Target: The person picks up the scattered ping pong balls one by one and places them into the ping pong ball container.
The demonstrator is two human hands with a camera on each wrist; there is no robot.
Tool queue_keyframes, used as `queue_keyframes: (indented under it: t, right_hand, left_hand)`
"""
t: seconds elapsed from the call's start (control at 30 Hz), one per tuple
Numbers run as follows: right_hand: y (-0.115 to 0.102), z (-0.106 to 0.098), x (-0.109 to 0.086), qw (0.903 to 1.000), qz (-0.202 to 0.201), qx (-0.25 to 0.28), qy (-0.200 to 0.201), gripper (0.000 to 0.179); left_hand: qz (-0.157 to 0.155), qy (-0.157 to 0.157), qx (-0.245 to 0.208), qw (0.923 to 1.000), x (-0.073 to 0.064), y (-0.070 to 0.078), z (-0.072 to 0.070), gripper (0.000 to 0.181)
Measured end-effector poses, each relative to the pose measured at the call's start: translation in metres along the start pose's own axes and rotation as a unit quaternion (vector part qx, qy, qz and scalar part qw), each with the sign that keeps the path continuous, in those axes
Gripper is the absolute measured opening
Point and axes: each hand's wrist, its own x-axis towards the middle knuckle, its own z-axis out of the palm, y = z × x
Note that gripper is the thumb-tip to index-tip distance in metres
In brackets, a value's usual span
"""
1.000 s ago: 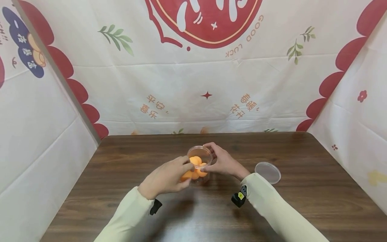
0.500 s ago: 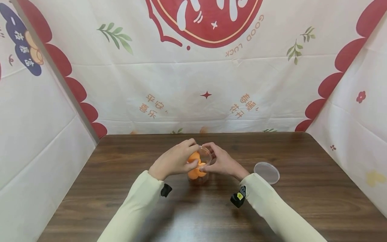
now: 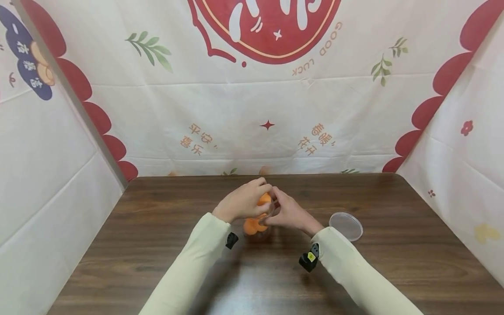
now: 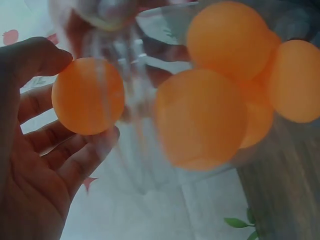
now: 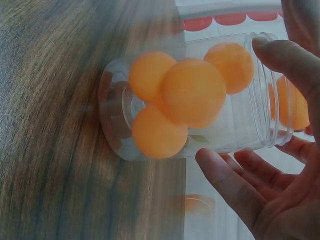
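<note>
A clear plastic jar stands upright on the table, with several orange ping-pong balls inside. My right hand grips it near the threaded rim, thumb on one side and fingers on the other. Over the jar's mouth, my left hand holds another orange ping-pong ball between thumb and fingers. In the head view the left hand covers part of the jar's opening. The right wrist view shows the held ball just beyond the rim, partly hidden by the right hand.
A round clear lid lies flat on the brown wooden table, right of the jar. Behind the table hangs a white printed cloth, with further cloth walls at both sides.
My left hand has moved right and up, from the jar's left side to over its mouth, carrying a ball. The right hand stays on the jar.
</note>
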Motion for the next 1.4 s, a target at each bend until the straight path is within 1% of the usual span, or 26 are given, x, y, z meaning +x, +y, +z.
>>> queue_keyframes:
  t: [0.1,0.17,0.37,0.5,0.83,1.1,1.4]
  right_hand:
    - [0.000,0.001,0.000,1.0000,-0.002,0.000,-0.002,0.054]
    - [0.000,0.001,0.000,1.0000,-0.005,-0.001,-0.002,0.055]
    - [0.001,0.002,0.000,1.0000,0.000,-0.005,0.001,0.059]
    - [0.001,0.001,0.000,0.9999,0.002,-0.010,0.002,0.062]
    - [0.000,0.000,0.001,0.9999,0.002,-0.010,0.004,0.064]
    - [0.001,0.000,0.000,1.0000,0.001,-0.009,0.000,0.065]
    - [0.003,0.000,0.000,0.9999,0.003,-0.017,-0.001,0.065]
  left_hand:
    - [-0.013,-0.018,-0.014,0.9997,0.001,-0.002,0.004,0.016]
    - [-0.015,-0.024,-0.017,0.9995,0.000,-0.003,0.006,0.017]
    - [-0.009,-0.019,-0.002,0.9998,-0.002,-0.005,0.010,0.021]
    - [-0.013,-0.022,0.008,0.9996,-0.003,-0.006,0.011,0.023]
    - [-0.018,-0.029,0.002,0.9994,-0.003,-0.007,0.012,0.023]
    - [0.008,-0.014,-0.004,0.9999,-0.003,-0.007,0.013,0.023]
    - [-0.002,-0.019,-0.001,0.9998,-0.003,-0.007,0.012,0.022]
